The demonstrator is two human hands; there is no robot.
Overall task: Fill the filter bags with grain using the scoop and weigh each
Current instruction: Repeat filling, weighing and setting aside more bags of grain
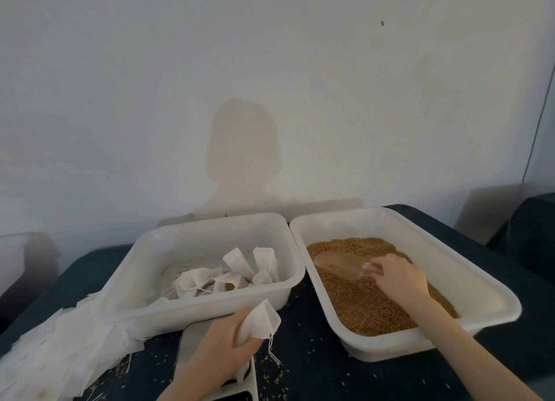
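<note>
Head view of a dark table [318, 370] set against a pale wall [270, 70]. The right hand [399, 276] grips the handle of a clear scoop [339, 265], whose bowl lies on the grain [369, 298] inside the right tub [492, 298]; grain covers the tub floor, leaving its white walls bare above. The left hand [228, 337] pinches an open filter bag [259, 321] by its lower part, mouth upward, above the scale [192, 340], which sits at the near edge of the table partly under the left tub [210, 304]. That tub holds filled filter bags [228, 276] towards its near wall. The two tubs stand just beside each other, rims almost touching. A heap of flat bags [54, 346] overhangs the table's left edge. Loose kernels [279, 373] dot the open strip of table between the hands.
</note>
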